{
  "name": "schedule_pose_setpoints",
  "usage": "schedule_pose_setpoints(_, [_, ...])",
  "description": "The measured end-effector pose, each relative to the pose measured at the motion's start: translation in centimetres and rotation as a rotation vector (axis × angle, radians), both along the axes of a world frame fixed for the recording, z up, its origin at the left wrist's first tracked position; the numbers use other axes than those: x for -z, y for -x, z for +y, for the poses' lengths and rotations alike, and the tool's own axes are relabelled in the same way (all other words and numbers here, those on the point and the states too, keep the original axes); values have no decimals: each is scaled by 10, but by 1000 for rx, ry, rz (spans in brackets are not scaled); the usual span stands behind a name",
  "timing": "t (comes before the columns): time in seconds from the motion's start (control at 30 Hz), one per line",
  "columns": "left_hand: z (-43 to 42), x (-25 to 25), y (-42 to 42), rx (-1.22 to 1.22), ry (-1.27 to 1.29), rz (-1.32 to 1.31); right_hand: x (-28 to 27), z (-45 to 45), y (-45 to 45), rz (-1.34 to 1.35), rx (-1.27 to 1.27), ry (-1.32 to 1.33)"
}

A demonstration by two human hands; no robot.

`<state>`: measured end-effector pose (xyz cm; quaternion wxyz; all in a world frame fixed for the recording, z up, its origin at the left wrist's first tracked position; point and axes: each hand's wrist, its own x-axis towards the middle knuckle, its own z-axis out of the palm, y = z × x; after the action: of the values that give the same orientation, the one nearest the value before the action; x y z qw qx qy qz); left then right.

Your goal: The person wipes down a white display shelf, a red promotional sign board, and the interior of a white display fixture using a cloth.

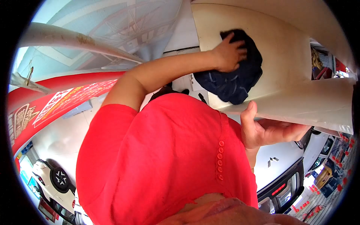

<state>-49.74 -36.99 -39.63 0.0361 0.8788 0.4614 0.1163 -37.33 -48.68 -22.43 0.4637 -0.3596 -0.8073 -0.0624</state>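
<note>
A bunched dark navy cloth [234, 84] lies on a large cream panel [281, 48]. My left hand [229, 54] rests on top of it with the fingers spread, pressing rather than wrapping it. At the lower edge of the panel's pale lip [311, 112] is my right hand [264, 131]. Its thumb points up beside the lip, and the other fingers bend along the edge and partly under it. Some fingertips are hidden there.
A large translucent printed sheet [123, 26] and a pale pole [75, 41] stand on the left, above a red printed banner [63, 101]. A white car [273, 165] is at lower right; another white vehicle [54, 178] is at lower left. An opening [322, 60] beside the panel shows assorted items.
</note>
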Motion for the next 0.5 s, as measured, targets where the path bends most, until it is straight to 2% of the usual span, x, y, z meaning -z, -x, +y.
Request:
schedule_pose_setpoints(0.07, [2,0,7,2,-16,-9,-2,1,-6,-127,-5,-22])
schedule_pose_setpoints(0.13, [12,-2,12,8,-27,-18,1,2,-6,-88,-4,-44])
schedule_pose_setpoints(0.2, [41,1,19,-478,-114,130,1,0,-4,-47,0,-64])
schedule_pose_setpoints(0.33, [71,-7,-9,-457,17,45,-9,-3,-3,-179,61,22])
schedule_pose_setpoints(0.4, [70,-4,-27,-92,68,18,-7,-2,-4,-219,67,16])
schedule_pose_setpoints(0.43, [65,-1,-30,-97,70,15,0,-2,-8,-172,34,24])
schedule_pose_setpoints(0.5, [59,4,-32,103,59,-80,4,-3,-8,-125,1,30])
